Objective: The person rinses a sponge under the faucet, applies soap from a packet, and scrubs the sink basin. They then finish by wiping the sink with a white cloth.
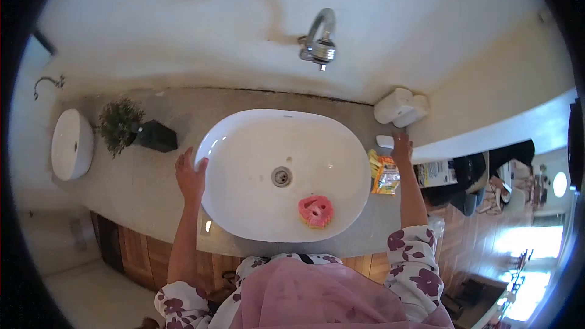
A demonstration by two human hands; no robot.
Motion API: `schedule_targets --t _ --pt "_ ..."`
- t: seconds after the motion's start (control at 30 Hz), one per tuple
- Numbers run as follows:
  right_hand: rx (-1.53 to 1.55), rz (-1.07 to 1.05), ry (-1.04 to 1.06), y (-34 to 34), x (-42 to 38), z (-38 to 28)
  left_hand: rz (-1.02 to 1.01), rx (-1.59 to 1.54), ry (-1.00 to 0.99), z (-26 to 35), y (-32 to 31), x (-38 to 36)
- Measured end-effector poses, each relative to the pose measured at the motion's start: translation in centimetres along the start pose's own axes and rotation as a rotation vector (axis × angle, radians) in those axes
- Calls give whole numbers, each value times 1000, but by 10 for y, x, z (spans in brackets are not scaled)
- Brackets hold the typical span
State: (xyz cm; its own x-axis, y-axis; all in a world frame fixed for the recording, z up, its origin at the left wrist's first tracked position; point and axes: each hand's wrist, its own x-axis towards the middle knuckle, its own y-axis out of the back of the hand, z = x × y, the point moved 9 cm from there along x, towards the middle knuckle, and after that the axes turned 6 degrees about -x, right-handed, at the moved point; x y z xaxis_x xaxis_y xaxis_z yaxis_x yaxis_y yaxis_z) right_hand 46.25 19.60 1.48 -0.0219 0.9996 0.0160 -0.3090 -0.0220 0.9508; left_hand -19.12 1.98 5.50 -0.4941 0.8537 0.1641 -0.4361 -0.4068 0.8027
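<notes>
My left hand [191, 173] is open at the left rim of a white oval basin [244, 146], its thumb and fingers spread apart. Inside the basin, to the right of the drain [281, 176], lies a pink scrubbing sponge [315, 211] with holes in it and a yellowish edge. My right hand [402, 148] reaches to the counter's right end, fingers apart and slightly bent. Close by its fingertips is a small white object [384, 141]. A yellow and orange packet [384, 174] lies between that hand and the basin.
A curved metal faucet [322, 39] sticks out from the wall above the basin. White containers [401, 107] stand at the back right. A plant [120, 126] in a dark pot [156, 136] and a second basin [72, 145] are to the left. Wooden cabinets [137, 253] run below the counter.
</notes>
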Motion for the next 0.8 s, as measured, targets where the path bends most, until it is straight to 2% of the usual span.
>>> schedule_targets --t 0.1,0.17,0.27,0.33,0.37,0.43,0.47,0.53,0.57,0.6,0.73,0.8 --pt "-84 30 12 -46 15 14 35 26 -6 -5 2 2" --pt "-96 22 19 -54 19 10 17 -1 6 0 3 1" --pt "-21 12 98 -26 8 2 20 17 10 -2 1 2" --pt "61 142 -51 1 3 17 18 20 17 -1 2 2" --pt "63 142 -42 11 -3 17 15 2 14 -1 2 1" --pt "472 383 -190 74 -28 27 15 -14 16 1 3 1" --pt "475 382 -188 111 -41 16 7 -14 15 2 3 2" --pt "900 164 -209 154 -65 -22 0 -13 10 2 3 1" --pt "927 160 -124 157 -76 -43 4 -19 0 1 2 1" --pt "1069 50 -47 163 -90 -76 8 -25 -11 1 2 0" --pt "930 -374 247 182 -140 -215 -2 -23 -25 0 0 0" --pt "885 -472 306 164 -156 -262 22 -39 -61 4 3 -2"
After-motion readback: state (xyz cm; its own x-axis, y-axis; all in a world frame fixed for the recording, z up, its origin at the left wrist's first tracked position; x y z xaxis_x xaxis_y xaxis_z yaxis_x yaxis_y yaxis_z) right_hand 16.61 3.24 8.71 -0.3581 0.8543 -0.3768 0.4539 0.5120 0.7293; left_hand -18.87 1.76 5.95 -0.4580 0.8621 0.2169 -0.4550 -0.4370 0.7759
